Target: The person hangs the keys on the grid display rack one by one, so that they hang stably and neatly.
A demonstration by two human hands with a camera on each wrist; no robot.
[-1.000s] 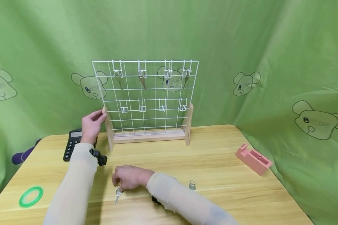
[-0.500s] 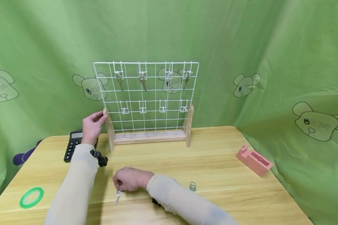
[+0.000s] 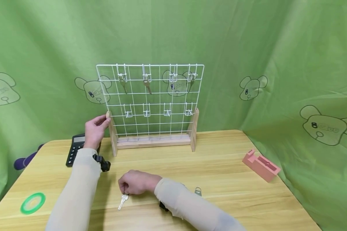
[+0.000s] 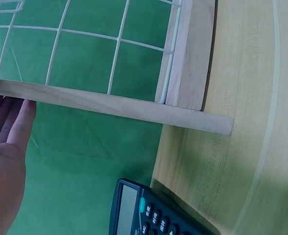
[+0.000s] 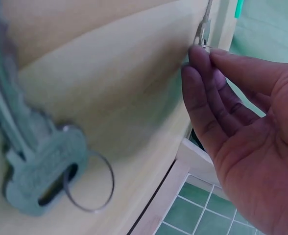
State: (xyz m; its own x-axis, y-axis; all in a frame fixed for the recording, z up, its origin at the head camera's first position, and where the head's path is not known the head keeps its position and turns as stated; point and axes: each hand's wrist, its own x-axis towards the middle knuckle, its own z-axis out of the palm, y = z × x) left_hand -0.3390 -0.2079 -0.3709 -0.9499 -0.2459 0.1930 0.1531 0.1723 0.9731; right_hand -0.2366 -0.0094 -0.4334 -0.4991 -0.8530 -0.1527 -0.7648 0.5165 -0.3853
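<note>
My left hand (image 3: 94,130) grips the top of the left wooden post (image 4: 109,105) of a white wire grid rack (image 3: 153,144), fingers behind and thumb in front. My right hand (image 3: 138,182), low over the table, pinches a silver key (image 3: 123,201) at its ring end, the blade pointing down toward the near side. Another key (image 5: 46,169) with a split ring lies on the table, large in the right wrist view; in the head view the right sleeve partly hides it. Several keys, one (image 3: 147,84) among them, hang on the upper hooks; the lower hooks (image 3: 146,113) carry none.
Behind the left forearm is a black calculator (image 3: 74,150). A green tape roll (image 3: 33,203) lies at the front left, and a pink tape dispenser (image 3: 261,165) sits near the right edge. Green cloth (image 3: 219,38) surrounds the wooden table (image 3: 219,160).
The right hand has shifted slightly right and up, and the pinched key has turned to show its flat face. The left hand keeps its hold on the post.
</note>
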